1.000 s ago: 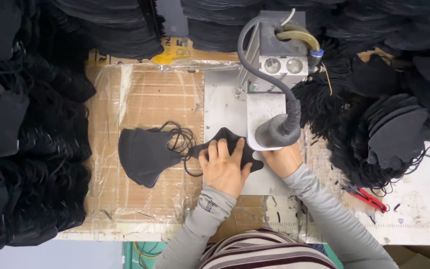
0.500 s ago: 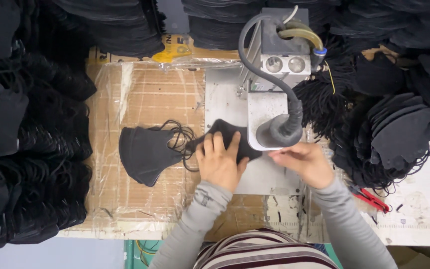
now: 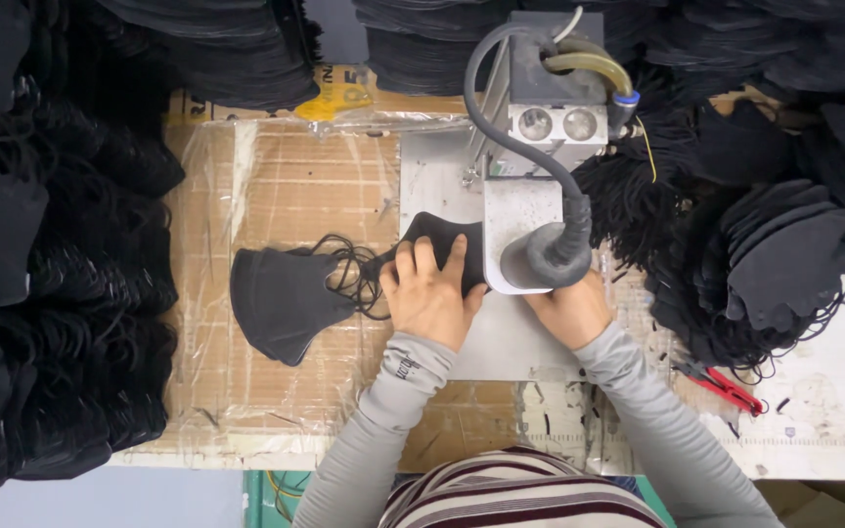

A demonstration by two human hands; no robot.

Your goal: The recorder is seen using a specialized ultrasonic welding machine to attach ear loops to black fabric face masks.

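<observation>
The person's left hand is lying flat on a black mask, its fingers spread slightly apart and pressing the fabric down onto the grey metal plate of the machine. The mask is sitting at the machine's left edge, partly tucked under its white head. The right hand is resting just below the round grey foot of the machine, under the curved hose; its fingers are hidden there, so I cannot tell how they are set.

The desk is covered with cardboard under clear plastic sheeting. High stacks of black masks are walling it in on the left and along the back, and another heap is spilling over on the right, beside a tangle of black ear loops. A finished mask with its loops is lying on the cardboard just left of the left hand. Red-handled snips are lying near the right forearm.

Half a second ago the right hand was out to the right of the machine's foot; now it is drawn in beneath it. The left hand is staying put.
</observation>
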